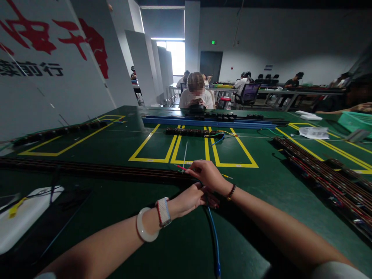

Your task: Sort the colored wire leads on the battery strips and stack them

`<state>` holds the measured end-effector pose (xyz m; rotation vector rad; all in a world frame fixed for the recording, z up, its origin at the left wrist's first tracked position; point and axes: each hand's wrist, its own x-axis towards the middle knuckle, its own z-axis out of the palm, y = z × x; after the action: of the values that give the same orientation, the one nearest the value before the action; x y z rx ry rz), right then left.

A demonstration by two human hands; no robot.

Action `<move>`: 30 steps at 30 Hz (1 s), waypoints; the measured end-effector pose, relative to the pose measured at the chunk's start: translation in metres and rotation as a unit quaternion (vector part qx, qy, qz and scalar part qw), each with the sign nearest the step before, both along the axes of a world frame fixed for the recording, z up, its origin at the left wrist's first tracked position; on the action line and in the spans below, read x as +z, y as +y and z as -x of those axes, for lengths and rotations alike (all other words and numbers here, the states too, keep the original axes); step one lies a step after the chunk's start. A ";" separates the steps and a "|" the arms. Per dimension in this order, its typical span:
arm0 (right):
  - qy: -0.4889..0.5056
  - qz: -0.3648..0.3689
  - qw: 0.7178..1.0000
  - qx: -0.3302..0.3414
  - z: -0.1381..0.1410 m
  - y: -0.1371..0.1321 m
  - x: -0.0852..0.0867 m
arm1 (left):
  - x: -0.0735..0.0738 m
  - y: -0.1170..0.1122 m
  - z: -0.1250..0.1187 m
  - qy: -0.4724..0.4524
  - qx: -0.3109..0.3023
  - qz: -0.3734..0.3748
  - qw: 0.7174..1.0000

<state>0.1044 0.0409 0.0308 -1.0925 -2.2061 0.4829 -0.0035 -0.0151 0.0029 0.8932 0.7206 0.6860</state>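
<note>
My right hand [207,176] is closed in a pinch at the end of a long dark rail [116,170] lying across the table. A red wire [180,167] sticks out at its fingertips, beside a thin white cable tie [185,155] that stands upright. Just below, my left hand [188,199] is closed, its fingers partly covered by the right hand. From these fingers a blue wire [215,236] hangs toward the near edge. A yellow wire end [226,176] pokes out past the right wrist. Where the wires meet the rail is hidden.
Yellow tape frames mark the green table [162,197]. A short wired strip [194,132] and a blue rail [209,122] lie farther back. Dark wired rails [319,174] lie right, near a green basket [357,122]. A white case [29,217] sits left. A person [196,93] sits opposite.
</note>
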 end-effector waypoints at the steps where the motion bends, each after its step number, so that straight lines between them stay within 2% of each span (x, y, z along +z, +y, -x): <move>1: -0.026 -0.016 1.000 -0.005 0.003 -0.002 0.000 | -0.001 0.000 0.000 0.001 0.001 -0.002 1.000; 7: -0.131 -0.067 0.989 -0.012 0.011 -0.006 0.005 | -0.003 0.000 -0.001 0.001 0.007 -0.017 1.000; 13: -0.126 -0.098 0.987 0.016 0.010 -0.009 0.005 | 0.004 -0.002 0.001 0.013 -0.007 -0.026 1.000; 17: 0.000 -0.005 0.999 0.051 -0.007 -0.005 0.018 | 0.004 -0.002 0.003 -0.009 -0.022 -0.007 1.000; 21: 0.103 0.046 0.993 -0.013 -0.035 0.014 0.027 | 0.002 -0.002 0.005 -0.016 -0.030 -0.013 0.999; 25: 0.053 0.069 0.995 -0.046 -0.060 0.043 0.013 | 0.004 -0.001 0.008 0.011 -0.039 0.000 0.999; 30: -0.042 0.191 0.981 -0.002 -0.074 0.060 -0.006 | 0.012 0.007 0.018 0.099 -0.100 -0.003 0.990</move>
<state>0.1780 0.1009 0.0246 -1.3335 -2.2386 0.9021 -0.0218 -0.0085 0.0144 1.0331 0.7927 0.4249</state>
